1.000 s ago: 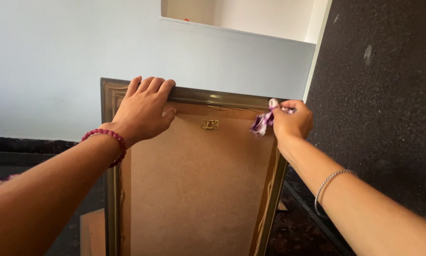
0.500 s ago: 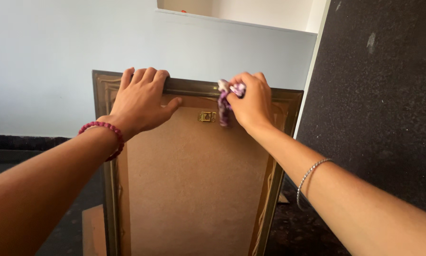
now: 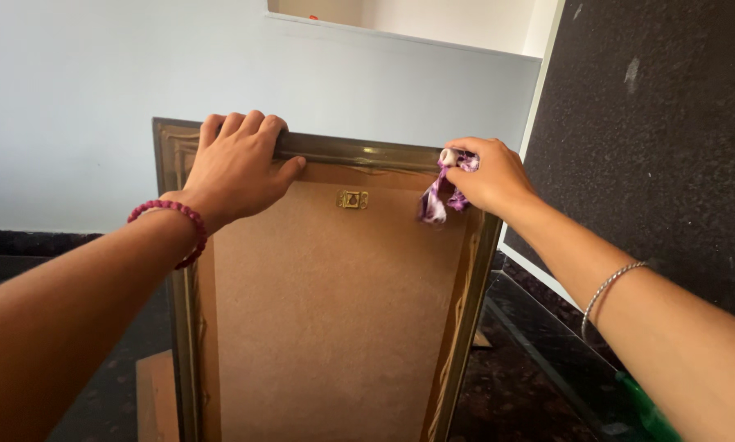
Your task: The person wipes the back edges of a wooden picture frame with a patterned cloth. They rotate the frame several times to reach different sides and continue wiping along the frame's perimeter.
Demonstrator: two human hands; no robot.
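A large picture frame (image 3: 367, 152) with a dull brass-coloured moulding stands upright with its brown hardboard back (image 3: 326, 311) toward me. A small brass hanger (image 3: 352, 199) sits near the top centre of the back. My left hand (image 3: 241, 168), with a red bead bracelet on the wrist, grips the top edge near the left corner. My right hand (image 3: 486, 176), with a thin silver bracelet on that wrist, presses a purple and white cloth (image 3: 439, 195) against the frame's top right corner.
A pale blue wall (image 3: 81, 90) rises behind the frame. A dark speckled stone slab (image 3: 670, 123) stands close on the right. Dark stone floor (image 3: 515, 393) lies below, with a flat brown board (image 3: 155, 397) at the frame's lower left.
My right hand and cloth slid left along the top rail, then back right to the corner. The left hand has kept its grip on the top edge.
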